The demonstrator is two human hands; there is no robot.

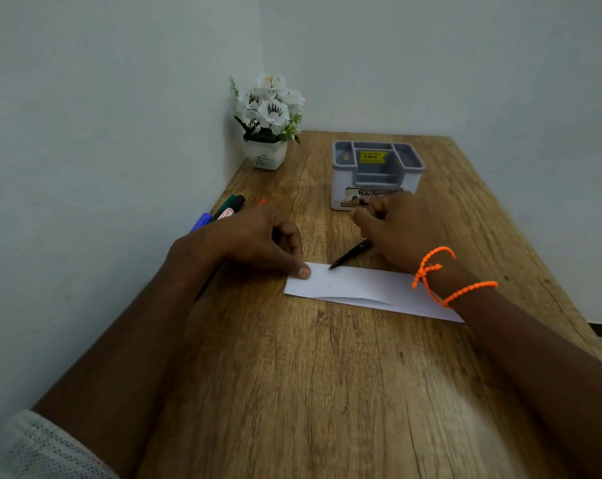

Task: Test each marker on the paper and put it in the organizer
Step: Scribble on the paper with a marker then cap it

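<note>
Waiting markers point(223, 210) lie far left, beside my left hand point(258, 242) — fingers curled, thumb pressing the paper point(361, 288) flat. I'd keep that pin firm. My right hand point(399, 229) pinches the black marker point(349, 254), tip touching the paper's far edge — a short, light stroke suffices. The organizer point(377, 174) stands just beyond.

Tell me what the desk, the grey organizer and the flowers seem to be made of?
The desk looks like wood or wood-print laminate: brown grain lines, matte finish; which one is unclear. The grey organizer seems moulded plastic, smooth with rounded edges and a price sticker. The flowers look artificial, probably fabric or plastic: stiff, uniform white petals.
</note>
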